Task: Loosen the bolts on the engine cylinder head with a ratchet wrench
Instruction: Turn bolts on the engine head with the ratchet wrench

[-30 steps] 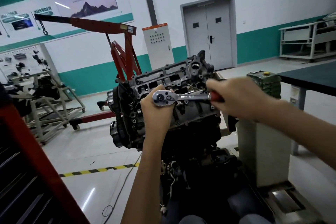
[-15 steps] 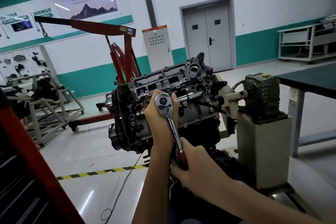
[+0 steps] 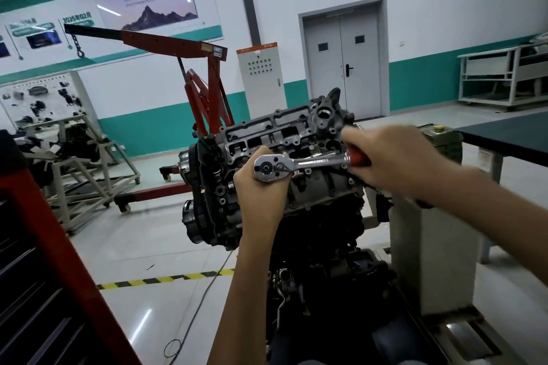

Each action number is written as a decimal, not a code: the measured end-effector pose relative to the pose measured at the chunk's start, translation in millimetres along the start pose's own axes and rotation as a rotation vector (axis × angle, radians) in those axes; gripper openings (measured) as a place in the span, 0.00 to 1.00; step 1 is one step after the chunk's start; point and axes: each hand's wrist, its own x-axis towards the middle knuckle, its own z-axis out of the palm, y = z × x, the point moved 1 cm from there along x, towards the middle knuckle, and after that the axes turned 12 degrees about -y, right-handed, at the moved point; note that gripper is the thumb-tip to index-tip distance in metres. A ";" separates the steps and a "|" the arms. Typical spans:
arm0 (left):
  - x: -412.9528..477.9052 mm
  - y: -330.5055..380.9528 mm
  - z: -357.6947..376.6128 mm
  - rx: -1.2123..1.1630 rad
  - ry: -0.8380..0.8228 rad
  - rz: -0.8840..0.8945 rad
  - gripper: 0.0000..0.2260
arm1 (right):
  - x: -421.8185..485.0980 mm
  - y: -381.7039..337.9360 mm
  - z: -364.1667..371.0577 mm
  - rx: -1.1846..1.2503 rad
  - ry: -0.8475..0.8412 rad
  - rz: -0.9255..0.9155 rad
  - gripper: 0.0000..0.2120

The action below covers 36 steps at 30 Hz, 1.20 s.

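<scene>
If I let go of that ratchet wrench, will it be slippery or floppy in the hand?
The ratchet wrench looks like polished metal, so probably stiff and heavy for its size. Its shiny shaft may be slick; the red handle in the right hand likely grips better. The left hand steadies its head.

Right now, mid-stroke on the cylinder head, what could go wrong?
1. The left hand cups the ratchet wrench head; if the socket slips off the bolt, knuckles could strike the cylinder head edges.
2. The right hand looks motion-blurred on the red handle; a sudden release may throw it into the casting.
3. A cable on the floor could trip someone.
</scene>
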 end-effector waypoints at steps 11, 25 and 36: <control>4.0 -2.3 9.2 -0.052 0.128 -0.029 0.16 | -37.7 -93.0 68.5 0.797 -0.156 0.079 0.09; -5.3 3.9 -3.9 0.012 0.089 0.051 0.12 | -9.1 -25.1 19.5 0.060 -0.026 0.060 0.08; 1.8 0.0 -3.4 -0.001 0.119 -0.042 0.13 | -33.3 -83.4 66.5 0.601 -0.170 0.053 0.08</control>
